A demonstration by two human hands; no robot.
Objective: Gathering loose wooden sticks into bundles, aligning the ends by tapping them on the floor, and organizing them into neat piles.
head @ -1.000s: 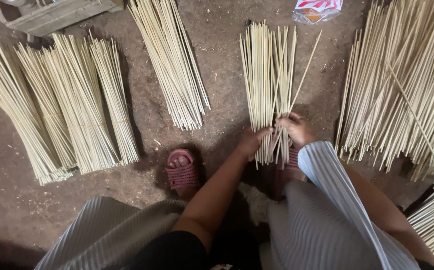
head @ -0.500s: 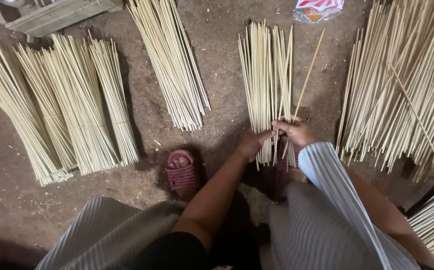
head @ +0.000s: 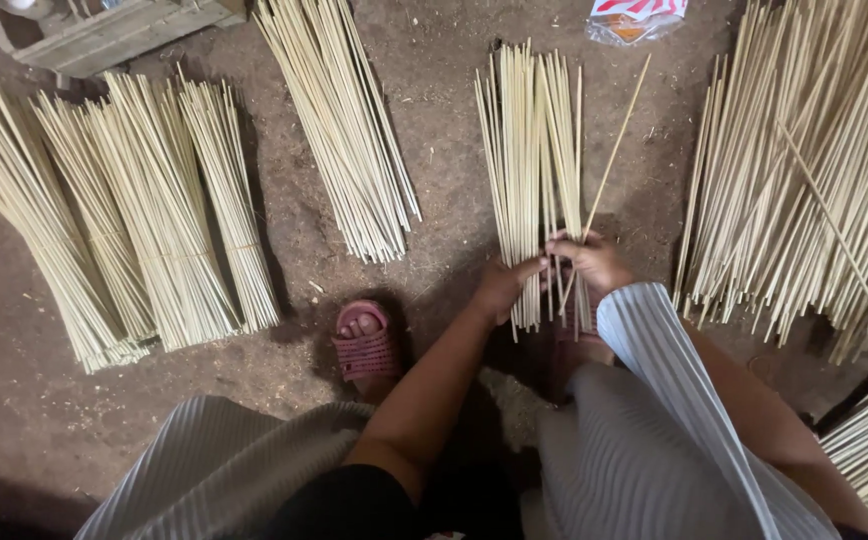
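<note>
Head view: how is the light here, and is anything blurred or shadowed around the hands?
Head view: soft, even light with no glare; the stick bundle between the left hand and right hand is sharp; deep shadow fills the gap between the knees below the hands; the dirt floor is dim but readable; the loose sticks at right fan outward toward the edge.
</note>
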